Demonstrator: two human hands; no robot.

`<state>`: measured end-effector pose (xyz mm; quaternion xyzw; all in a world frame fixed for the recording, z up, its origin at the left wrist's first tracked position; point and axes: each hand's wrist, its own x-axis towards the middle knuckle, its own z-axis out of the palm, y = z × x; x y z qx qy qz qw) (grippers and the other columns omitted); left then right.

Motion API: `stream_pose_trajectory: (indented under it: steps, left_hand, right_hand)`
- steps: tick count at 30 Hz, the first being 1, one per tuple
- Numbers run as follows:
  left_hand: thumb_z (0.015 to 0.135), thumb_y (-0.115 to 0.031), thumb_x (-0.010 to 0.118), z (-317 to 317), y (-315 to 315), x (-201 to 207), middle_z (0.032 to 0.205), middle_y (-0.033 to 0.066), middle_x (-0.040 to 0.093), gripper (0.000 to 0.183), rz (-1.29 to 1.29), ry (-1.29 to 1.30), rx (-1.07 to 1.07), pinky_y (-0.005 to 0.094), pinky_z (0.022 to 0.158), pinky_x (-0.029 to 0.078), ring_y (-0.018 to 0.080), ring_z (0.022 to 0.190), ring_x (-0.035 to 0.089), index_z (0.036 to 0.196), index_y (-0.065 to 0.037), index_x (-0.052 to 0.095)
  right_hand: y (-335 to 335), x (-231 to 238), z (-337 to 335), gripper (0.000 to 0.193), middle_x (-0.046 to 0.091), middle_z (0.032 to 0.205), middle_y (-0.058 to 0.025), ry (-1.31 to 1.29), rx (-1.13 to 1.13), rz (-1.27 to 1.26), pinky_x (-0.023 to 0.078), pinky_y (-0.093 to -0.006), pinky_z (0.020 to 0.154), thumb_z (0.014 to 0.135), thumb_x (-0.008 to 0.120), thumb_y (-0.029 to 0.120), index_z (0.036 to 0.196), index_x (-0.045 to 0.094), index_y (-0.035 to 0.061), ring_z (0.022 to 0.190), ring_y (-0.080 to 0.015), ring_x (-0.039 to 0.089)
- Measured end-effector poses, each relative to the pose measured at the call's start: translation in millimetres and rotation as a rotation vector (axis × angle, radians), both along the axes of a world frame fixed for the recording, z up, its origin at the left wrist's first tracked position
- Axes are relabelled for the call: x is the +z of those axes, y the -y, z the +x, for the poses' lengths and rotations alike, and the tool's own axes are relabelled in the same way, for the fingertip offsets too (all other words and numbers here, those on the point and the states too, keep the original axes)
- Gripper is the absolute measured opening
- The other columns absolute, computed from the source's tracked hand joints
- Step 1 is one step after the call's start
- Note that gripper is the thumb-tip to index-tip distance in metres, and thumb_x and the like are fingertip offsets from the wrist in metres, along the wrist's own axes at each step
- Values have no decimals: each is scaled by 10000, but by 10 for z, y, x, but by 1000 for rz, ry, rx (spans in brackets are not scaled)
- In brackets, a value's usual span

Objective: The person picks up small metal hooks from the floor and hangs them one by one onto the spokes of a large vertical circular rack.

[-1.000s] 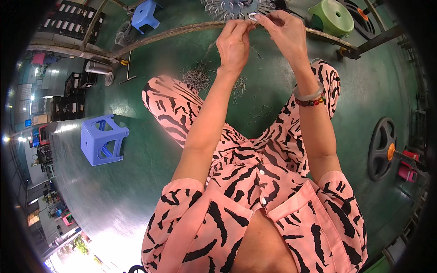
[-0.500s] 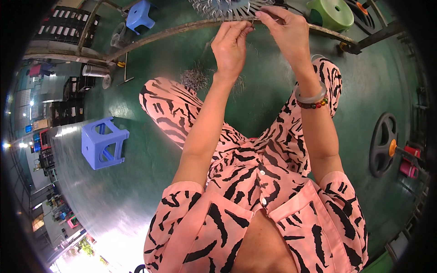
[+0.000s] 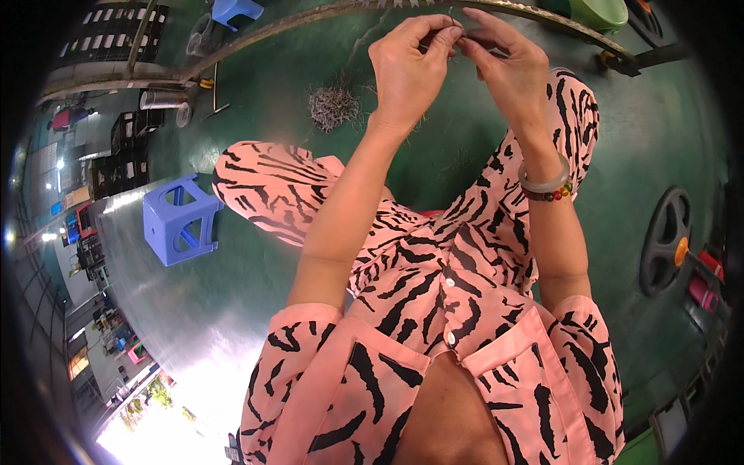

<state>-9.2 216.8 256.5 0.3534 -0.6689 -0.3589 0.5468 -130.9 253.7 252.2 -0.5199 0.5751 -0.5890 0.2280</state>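
Observation:
My left hand (image 3: 413,68) is raised at the top middle, its thumb and forefinger pinched together. My right hand (image 3: 511,68) meets it at the fingertips, thumb and a finger also pinching, the other fingers loosely bent. Between the fingertips is a tiny, thin, dark thing, too small to name. A fine hooked end (image 3: 452,12) sticks up just above them. Beyond the hands, metal prongs (image 3: 391,3) show at the upper edge, mostly cut off by the picture.
A worn metal frame bar (image 3: 302,17) arches in front of me. Thin scraps lie in a pile (image 3: 333,106) on the green floor. A blue-violet stool (image 3: 180,221) stands left; a green stool (image 3: 597,14) is at the upper right. A black-spoked wheel (image 3: 665,242) stands right.
Both hands have drawn back from the round pronged thing, and their fingertips have come together. The view has tipped down, so the prongs have nearly left the picture.

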Motion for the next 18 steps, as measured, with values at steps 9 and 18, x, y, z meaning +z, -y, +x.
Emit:
stream_pose_trajectory:
  steps: [9,18]
  left_hand:
    - [772,-68,609,279,45,-618,702,103,660,177,645,928,-489,287,522,512,163,574,633,909,29,663]
    - [752,-115,662,558,-532,-2680,658,133,658,157,964,936,-370,300,575,517,193,561,649,837,15,686]
  right_hand:
    - [-52,-471,-322,148,687,790,-82,-327,-97,-95,490,-235,613,784,644,36,928,674,32,670,-147,654]
    - [-104,-515,-486,104,644,716,-28,44,-97,204,444,-177,578,808,653,49,903,666,7,623,-49,561]
